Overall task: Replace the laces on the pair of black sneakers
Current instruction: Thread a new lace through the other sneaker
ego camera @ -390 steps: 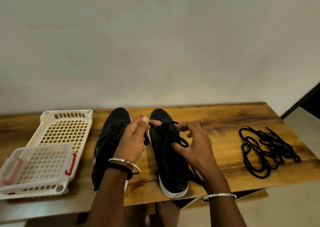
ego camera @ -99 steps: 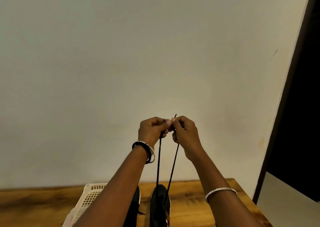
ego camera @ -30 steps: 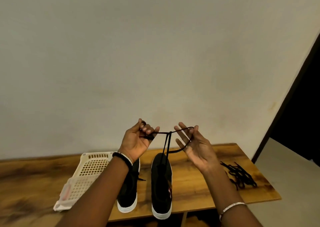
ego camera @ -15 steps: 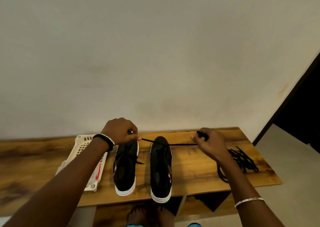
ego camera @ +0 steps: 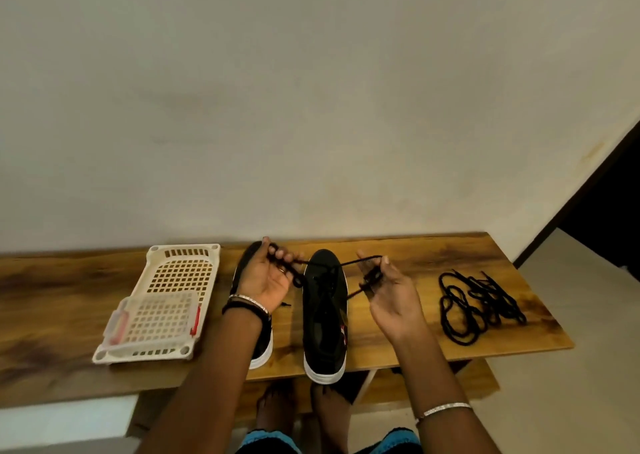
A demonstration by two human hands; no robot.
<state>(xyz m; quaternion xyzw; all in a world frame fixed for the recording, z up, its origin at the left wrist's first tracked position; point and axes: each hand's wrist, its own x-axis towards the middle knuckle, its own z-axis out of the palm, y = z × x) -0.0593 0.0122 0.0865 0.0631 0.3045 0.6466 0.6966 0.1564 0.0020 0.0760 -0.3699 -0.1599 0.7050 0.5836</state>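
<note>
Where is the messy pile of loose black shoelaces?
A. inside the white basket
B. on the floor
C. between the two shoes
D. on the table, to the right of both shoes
D: the loose laces lie on the wooden table, to the right of the right-hand sneaker, with the white basket over on the other side.

table (ego camera: 415, 256): wood top
basket (ego camera: 183, 247): white, 9 o'clk
left sneaker (ego camera: 250, 256): ctr, toe to 12
right sneaker (ego camera: 323, 322): beside it
spare laces (ego camera: 478, 301): black pile, 3 o'clk
</note>
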